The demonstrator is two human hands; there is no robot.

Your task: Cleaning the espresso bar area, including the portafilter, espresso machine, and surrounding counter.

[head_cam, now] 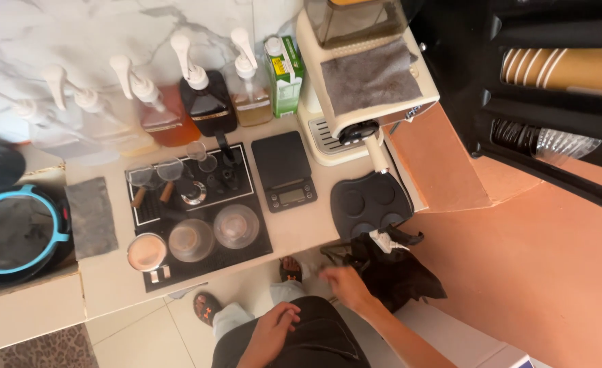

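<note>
My right hand (347, 285) reaches out below the counter edge, blurred, fingers stretched toward the left, beside a black bag (400, 272) that hangs under a black tamping mat (371, 201). Nothing shows in that hand. My left hand (274, 328) rests on my dark clothing (314, 341) with fingers loosely curled and holds nothing. My sandalled feet (291, 269) stand on the pale tiled floor.
A cream espresso machine (328, 129) with a grey cloth (369, 76) on top stands on the counter. Next to it lie a black scale (284, 170), a black tray (253, 235) with glasses and a metal jug (146, 252), pump bottles (205, 95) and a green carton (284, 75). Stacked cups (567, 68) sit at right.
</note>
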